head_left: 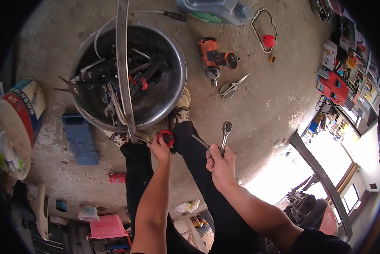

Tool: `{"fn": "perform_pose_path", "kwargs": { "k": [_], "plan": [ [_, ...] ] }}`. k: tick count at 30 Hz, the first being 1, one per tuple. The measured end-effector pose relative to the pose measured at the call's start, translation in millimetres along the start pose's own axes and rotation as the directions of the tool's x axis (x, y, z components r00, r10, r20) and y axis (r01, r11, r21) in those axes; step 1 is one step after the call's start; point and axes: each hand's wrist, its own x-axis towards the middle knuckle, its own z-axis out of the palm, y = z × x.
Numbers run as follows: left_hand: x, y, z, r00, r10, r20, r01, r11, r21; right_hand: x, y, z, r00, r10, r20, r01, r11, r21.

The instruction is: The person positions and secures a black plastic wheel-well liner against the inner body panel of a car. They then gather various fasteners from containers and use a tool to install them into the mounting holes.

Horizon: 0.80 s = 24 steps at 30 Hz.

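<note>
Gripping ratchet wrench [226, 132] and thin rod [199, 141] together in clenched right hand [220, 163], left hand [160, 148] pinching red-handled tool [167, 137] beside that grip, above metal basin [173, 51]; advisable: steady both grasps, separate items before use.

A small round red-and-black part [167, 137] and a silver ratchet wrench [225, 134], head up, sit just below the tool-filled metal basin [173, 55].
</note>
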Motion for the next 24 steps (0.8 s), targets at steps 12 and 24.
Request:
{"fn": "perform_pose_path", "kwargs": {
  "k": [12,24],
  "plan": [
    [37,-24,25,0.959,0.096,-0.265,-0.028,0.968,0.249,4,0,0,0.994,-0.057,0.094,0.065,0.994,-0.084],
    [-35,81,-103,0.937,0.039,0.347,0.063,0.958,-0.279,-13,36,23,0.986,-0.034,0.164,0.068,0.976,-0.209]
  ]
}}
